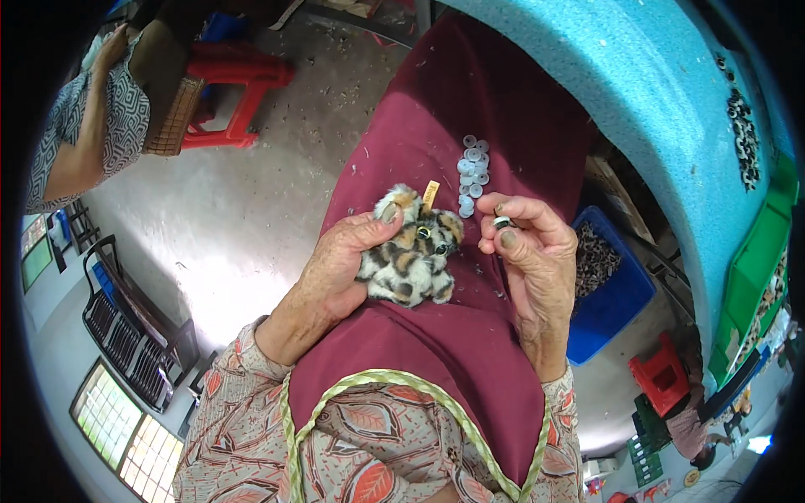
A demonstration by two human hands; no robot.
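Note:
On my lap, my left hand (pixel 335 260) is closed round a small plush toy (pixel 407 272) with white, tan and black spotted fur. Its face carries a yellow-rimmed eye (pixel 424 232) and a second dark eye (pixel 441 249). A yellow tag (pixel 431 194) sticks up from its head. Just right of the toy, my right hand (pixel 537 251) pinches a small toy eye (pixel 501 222), dark with a pale edge, between thumb and fingers. Several translucent white plastic washers (pixel 473 168) lie in a cluster on my maroon apron (pixel 377 168), beyond my right fingertips.
A light-blue tabletop (pixel 620 84) curves along the right, bearing small dark pieces (pixel 743 138) and a green tray (pixel 759 268). Below it stands a blue bin (pixel 625 310) of scraps. Far left, another person (pixel 92 134) sits near a red stool (pixel 243 92); a black bench (pixel 134 327) stands by the wall.

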